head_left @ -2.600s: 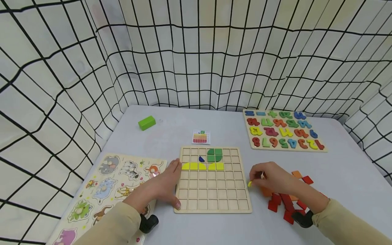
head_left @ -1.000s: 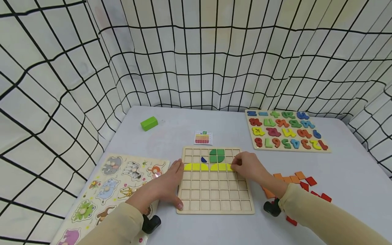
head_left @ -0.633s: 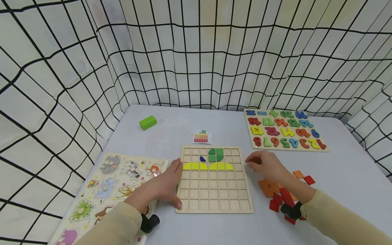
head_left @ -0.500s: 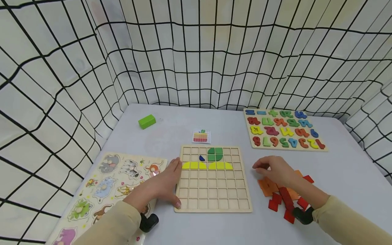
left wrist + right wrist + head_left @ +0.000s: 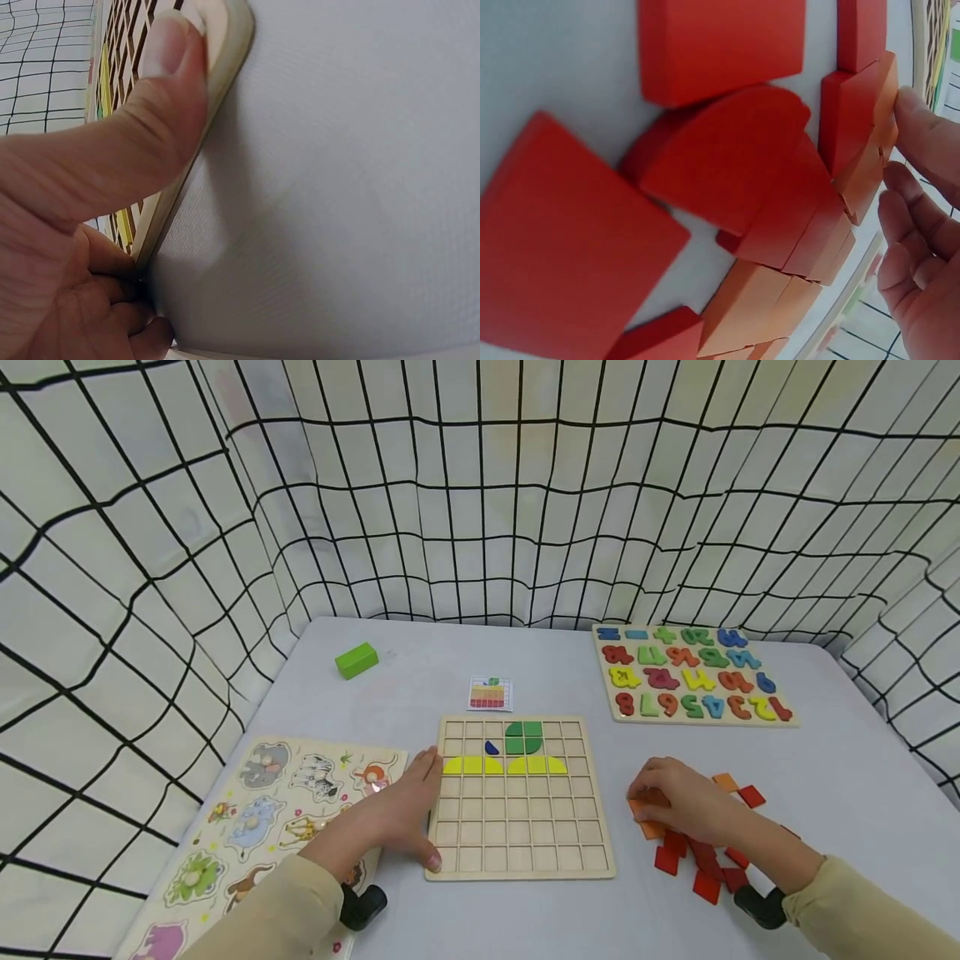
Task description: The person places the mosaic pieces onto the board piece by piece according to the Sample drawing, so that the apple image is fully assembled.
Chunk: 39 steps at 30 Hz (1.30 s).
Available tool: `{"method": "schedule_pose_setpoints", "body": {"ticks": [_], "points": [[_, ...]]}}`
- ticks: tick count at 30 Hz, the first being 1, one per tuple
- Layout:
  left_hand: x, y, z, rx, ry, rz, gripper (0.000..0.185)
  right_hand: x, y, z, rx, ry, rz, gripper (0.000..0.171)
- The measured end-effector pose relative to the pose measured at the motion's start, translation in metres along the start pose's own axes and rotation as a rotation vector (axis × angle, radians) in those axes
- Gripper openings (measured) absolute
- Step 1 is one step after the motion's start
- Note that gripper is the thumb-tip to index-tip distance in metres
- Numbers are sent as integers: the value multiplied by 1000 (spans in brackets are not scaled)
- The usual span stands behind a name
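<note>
My left hand (image 5: 408, 810) rests along the left edge of a wooden grid board (image 5: 522, 860). Its thumb lies on the near left corner, with the other fingers farther up the side. Set in the board are green pieces (image 5: 523, 739), a blue piece (image 5: 491, 747) and two rounded-end yellow strips, one at left (image 5: 472, 766) and one at right (image 5: 537, 766). To the board's right, my right hand (image 5: 678, 797) bends over a loose pile, thumb and fingertips pinching an orange tile (image 5: 885, 101). Red tiles (image 5: 666, 860) lie below that hand, partly hidden by the wrist.
A small picture card (image 5: 491, 693) lies beyond the board. At the back right is a number puzzle (image 5: 697, 717), at the back left a green block (image 5: 356, 661). An animal puzzle (image 5: 300, 756) lies under the left forearm. Black netting (image 5: 480, 543) surrounds the table.
My right hand fitted a yellow piece at the right end of the second yellow strip, let go, and moved right and down to the orange tiles. My left hand has stayed at the board's edge.
</note>
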<state>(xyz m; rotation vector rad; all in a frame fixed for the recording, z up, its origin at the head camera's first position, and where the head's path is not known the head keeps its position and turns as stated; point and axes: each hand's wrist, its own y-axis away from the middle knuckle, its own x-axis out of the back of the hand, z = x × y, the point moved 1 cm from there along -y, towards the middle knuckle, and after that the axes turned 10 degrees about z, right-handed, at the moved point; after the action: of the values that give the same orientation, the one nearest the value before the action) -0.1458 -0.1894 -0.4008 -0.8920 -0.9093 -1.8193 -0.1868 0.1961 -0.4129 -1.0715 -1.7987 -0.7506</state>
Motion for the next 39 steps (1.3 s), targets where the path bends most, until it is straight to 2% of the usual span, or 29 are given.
{"method": "schedule_pose_setpoints", "body": {"ticks": [3,8,14,19,25,32,39], "points": [[0,0,0,3,4,3,136,0,-1,0,-6,-5,-1,18],[-1,0,0,2,2,8,137,2,-4,-5,-37,-110,-7,16],[0,0,-1,6,-1,6,136,-2,-24,-21,63,-182,80,11],[-1,1,-2,11,8,-3,135,-15,-44,-41,113,-241,89,7],[-1,0,-2,-2,-11,9,135,-25,-56,-53,101,-247,92,8],[-2,0,-2,2,-24,-1,135,-26,-58,-57,125,-221,88,7],[-3,-1,-3,-2,-27,0,135,-31,-60,-59,151,-180,121,6]]}}
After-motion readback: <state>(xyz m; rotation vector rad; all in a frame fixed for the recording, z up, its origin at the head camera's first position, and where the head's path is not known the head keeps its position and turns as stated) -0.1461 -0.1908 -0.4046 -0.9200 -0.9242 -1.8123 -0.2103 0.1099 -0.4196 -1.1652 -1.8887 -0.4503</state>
